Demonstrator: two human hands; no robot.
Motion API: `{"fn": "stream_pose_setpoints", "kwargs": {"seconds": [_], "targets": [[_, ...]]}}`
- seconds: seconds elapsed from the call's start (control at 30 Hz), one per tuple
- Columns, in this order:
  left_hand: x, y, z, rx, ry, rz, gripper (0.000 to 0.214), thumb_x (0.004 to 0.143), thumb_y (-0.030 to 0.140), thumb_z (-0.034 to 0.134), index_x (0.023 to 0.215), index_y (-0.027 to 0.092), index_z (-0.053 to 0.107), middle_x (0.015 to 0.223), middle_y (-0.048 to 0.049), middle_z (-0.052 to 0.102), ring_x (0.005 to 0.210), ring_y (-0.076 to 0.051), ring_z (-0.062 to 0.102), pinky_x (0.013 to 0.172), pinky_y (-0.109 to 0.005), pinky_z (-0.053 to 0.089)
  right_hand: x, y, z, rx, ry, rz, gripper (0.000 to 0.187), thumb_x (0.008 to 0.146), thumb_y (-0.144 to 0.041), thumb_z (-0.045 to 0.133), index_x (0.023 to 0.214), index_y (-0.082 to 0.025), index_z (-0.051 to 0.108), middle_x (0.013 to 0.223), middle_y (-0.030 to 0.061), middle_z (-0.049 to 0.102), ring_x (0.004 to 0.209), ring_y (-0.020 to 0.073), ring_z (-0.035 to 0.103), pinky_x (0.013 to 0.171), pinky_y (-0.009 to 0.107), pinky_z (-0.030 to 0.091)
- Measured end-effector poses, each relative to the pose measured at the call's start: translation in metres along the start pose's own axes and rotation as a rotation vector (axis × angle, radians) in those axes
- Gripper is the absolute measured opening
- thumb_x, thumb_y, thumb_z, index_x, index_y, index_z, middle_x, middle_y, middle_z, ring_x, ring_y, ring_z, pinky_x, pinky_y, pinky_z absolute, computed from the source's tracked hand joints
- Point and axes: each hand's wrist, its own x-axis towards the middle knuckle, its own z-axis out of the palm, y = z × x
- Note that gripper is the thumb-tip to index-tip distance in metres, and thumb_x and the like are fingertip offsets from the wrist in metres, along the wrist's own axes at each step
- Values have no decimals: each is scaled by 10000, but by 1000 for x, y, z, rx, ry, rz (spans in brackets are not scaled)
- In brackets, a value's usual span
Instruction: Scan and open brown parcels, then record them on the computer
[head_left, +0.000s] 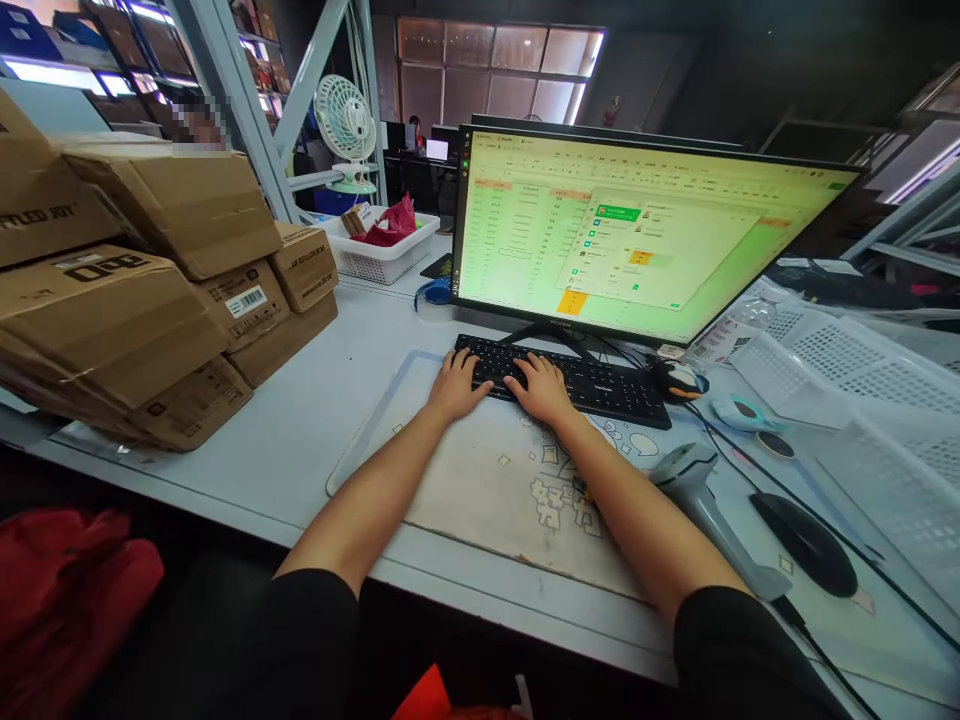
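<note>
— What's being touched?
— The black keyboard (607, 385). The left hand (457, 385) and right hand (541, 390) rest side by side on its left half, fingers spread on the keys, gripping nothing.
— Where does it sit?
— Mid-worktop (300, 430), just before the lit monitor (637, 240). Cardboard boxes (150, 280) are stacked left, and a mouse (806, 540) lies near right.

Hidden and unreadable
My left hand (455, 385) and right hand (541, 390) cover some keyboard (600, 385) keys; monitor (637, 235) text beyond them is too small to read; boxes (112, 320) left of them run off-frame.
</note>
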Motion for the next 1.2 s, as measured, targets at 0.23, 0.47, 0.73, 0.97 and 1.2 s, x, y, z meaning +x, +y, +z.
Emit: {"fn": "stream_pose_setpoints", "kwargs": {"seconds": [0.23, 0.47, 0.73, 0.97, 1.2], "targets": [[2, -5, 5, 5, 34, 33, 616, 990, 499, 657, 1489, 149, 567, 1675, -163, 450, 1591, -403, 319, 1328, -535, 300, -2, 2, 3, -12, 28, 49, 688, 1054, -596, 362, 1568, -169, 526, 1744, 181, 372, 1624, 372, 289, 1297, 606, 243], [1, -4, 4, 2, 27, 26, 621, 994, 500, 650, 1482, 124, 571, 1681, -186, 432, 1596, -397, 308, 1329, -519, 297, -3, 6, 2, -12, -6, 80, 701, 1035, -630, 397, 1570, -199, 536, 1748, 168, 368, 1631, 382, 268, 1295, 639, 238], [1, -2, 2, -2, 17, 20, 604, 993, 492, 651, 1475, 135, 578, 1694, -171, 423, 1604, -400, 297, 1327, -537, 304, -18, 4, -2, -6, 16, 24, 629, 1038, -579, 431, 1516, -200, 585, 1745, 153, 377, 1635, 362, 267, 1304, 609, 245], [1, -1, 2, 0, 19, 20, 599, 994, 484, 643, 1478, 138, 574, 1693, -170, 427, 1603, -403, 304, 1337, -541, 284, -34, 5, 2, -9, 3, -25, 653, 1009, -582, 500, 1535, -202, 576, 1743, 147, 387, 1633, 359, 276, 1311, 579, 243], [1, -2, 2, -2, 20, 26, 617, 989, 494, 644, 1493, 148, 563, 1687, -166, 438, 1596, -405, 312, 1335, -539, 283, -28, 17, -1, -20, 29, 85, 683, 1033, -575, 422, 1562, -155, 527, 1726, 190, 399, 1612, 392, 312, 1285, 610, 281]]}}
